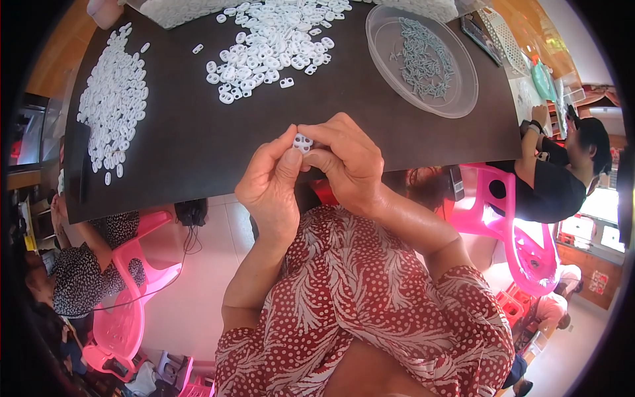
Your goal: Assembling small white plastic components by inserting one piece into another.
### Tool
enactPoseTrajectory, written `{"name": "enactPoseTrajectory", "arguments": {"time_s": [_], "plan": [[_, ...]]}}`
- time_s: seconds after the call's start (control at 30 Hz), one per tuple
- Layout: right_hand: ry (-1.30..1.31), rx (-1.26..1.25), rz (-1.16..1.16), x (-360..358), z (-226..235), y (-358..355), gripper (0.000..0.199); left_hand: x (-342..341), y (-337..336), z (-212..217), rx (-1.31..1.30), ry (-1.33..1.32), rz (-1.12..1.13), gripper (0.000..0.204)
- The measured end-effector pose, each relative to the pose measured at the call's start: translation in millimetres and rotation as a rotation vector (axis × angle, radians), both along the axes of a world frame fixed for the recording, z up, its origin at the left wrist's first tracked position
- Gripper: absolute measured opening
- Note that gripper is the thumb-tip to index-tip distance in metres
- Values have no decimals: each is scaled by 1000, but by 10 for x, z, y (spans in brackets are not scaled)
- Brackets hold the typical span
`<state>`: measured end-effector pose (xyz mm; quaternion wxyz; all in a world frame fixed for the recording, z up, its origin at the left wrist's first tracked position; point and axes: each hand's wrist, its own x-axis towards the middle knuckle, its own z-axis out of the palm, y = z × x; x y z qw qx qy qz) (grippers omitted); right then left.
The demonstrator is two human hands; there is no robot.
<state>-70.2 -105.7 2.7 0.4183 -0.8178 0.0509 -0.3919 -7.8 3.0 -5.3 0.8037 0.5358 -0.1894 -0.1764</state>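
Note:
Between the fingertips of both hands I hold a small white plastic piece with dark holes (303, 142), just above the near edge of the dark table. My left hand (273, 177) pinches it from the left, thumb and forefinger closed. From the other side my right hand (347, 157) grips it, fingers curled and thumb against its lower edge. Whether it is one piece or two stacked cannot be made out. Loose white oval pieces with two holes (271, 56) lie in a heap beyond my hands. Another spread of white oval pieces (116, 99) covers the table's left side.
A round clear tub (456, 106) with small grey-green pins (423, 59) stands at the right. Behind the heap is a clear container of white pieces (192, 10). Pink chairs (509, 225) flank the dark table (198, 145). One person (562, 172) sits at the right, another (79, 271) at the left.

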Motion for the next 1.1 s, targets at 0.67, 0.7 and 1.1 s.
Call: {"name": "enactPoseTrajectory", "arguments": {"time_s": [0.67, 0.7, 1.1], "plan": [[41, 283, 59, 20, 85, 39, 26, -50, 2, 118, -105, 63, 21, 23], [30, 194, 54, 21, 86, 21, 26, -52, 3, 117, -98, 58, 17, 23], [-115, -161, 53, 62, 68, -17, 30, -44, 54, 121, -174, 57, -22, 24]]}}
